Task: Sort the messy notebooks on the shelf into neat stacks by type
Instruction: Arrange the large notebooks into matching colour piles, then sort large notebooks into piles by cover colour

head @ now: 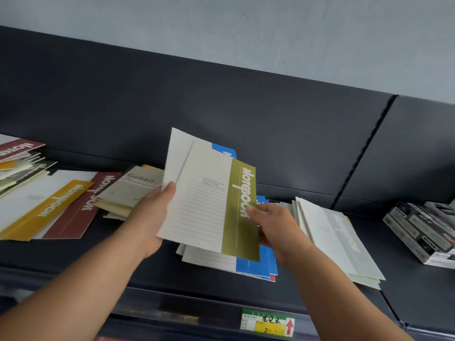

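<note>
I hold a white notebook with an olive-green band (pixel 209 200) tilted above the dark shelf (pixel 152 267). My left hand (pixel 150 212) grips its left edge, together with another white notebook behind it. My right hand (pixel 273 222) pinches the green band on the right edge. Below lies a pile with a blue-banded notebook (pixel 256 264) on top. To the left lie a yellow-banded notebook (pixel 46 207), a maroon-banded one (pixel 81 215) and a beige "Gambit" notebook (pixel 133 188). A stack of grey-banded white notebooks (pixel 337 239) lies to the right.
A messy heap of notebooks (pixel 19 163) sits at the far left. Black-and-white boxes (pixel 423 232) are stacked at the far right, past a divider seam. The shelf's dark back panel (pixel 246 114) rises behind. A green-yellow price label (pixel 268 322) is on the front rail.
</note>
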The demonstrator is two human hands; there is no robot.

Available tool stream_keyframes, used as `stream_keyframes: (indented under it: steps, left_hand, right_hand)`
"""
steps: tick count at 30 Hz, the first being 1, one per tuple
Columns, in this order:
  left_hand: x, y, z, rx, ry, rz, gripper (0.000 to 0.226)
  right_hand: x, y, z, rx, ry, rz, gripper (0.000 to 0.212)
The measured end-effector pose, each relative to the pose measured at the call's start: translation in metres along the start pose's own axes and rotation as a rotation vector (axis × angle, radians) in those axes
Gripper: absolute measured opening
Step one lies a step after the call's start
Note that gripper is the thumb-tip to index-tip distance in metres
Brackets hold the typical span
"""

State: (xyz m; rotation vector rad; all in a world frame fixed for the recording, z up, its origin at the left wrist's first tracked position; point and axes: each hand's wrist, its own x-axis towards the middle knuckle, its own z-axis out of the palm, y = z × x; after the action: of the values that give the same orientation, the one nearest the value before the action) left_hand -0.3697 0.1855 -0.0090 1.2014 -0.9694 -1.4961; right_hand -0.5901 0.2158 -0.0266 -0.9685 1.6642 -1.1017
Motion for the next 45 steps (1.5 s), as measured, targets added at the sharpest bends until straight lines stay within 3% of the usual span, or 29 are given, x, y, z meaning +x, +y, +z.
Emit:
stream_keyframes:
  steps: [4,9,14,18,21,25,37,45]
  left_hand:
    - [0.0,-0.003,0.015,-0.013,0.04,-0.065,0.023]
    - [0.006,-0.019,0.029,0.163,-0.008,-0.12,0.023]
    - [0.012,-0.033,0.041,0.86,0.023,-0.031,0.063]
    - [0.009,-0.037,0.046,1.184,0.024,0.13,0.064]
    - [0.006,-0.043,0.046,1.28,0.025,0.198,0.068]
    - [-0.001,-0.05,0.043,1.374,0.035,0.236,0.077]
    - [-0.063,-0.044,0.011,1.72,0.337,0.302,0.074]
    - [-0.1,-0.035,-0.055,1.688,0.498,0.237,0.079]
  right_hand:
    - [0.005,0.008,-0.028,-0.05,0.238,-0.068,0.012]
    - [0.006,0.019,-0.06,-0.078,0.385,-0.054,0.027]
    - [0.005,0.024,-0.056,-0.484,0.239,-0.122,0.026]
    - [0.005,0.031,-0.047,-0.743,0.097,-0.163,0.027]
    - [0.006,0.037,-0.042,-0.967,0.076,-0.213,0.04]
    - [0.002,0.035,-0.042,-0.982,0.023,-0.246,0.05]
    - [-0.025,0.017,-0.002,-1.214,-0.186,-0.672,0.061]
    - [-0.051,0.006,0.046,-1.211,-0.278,-0.774,0.061]
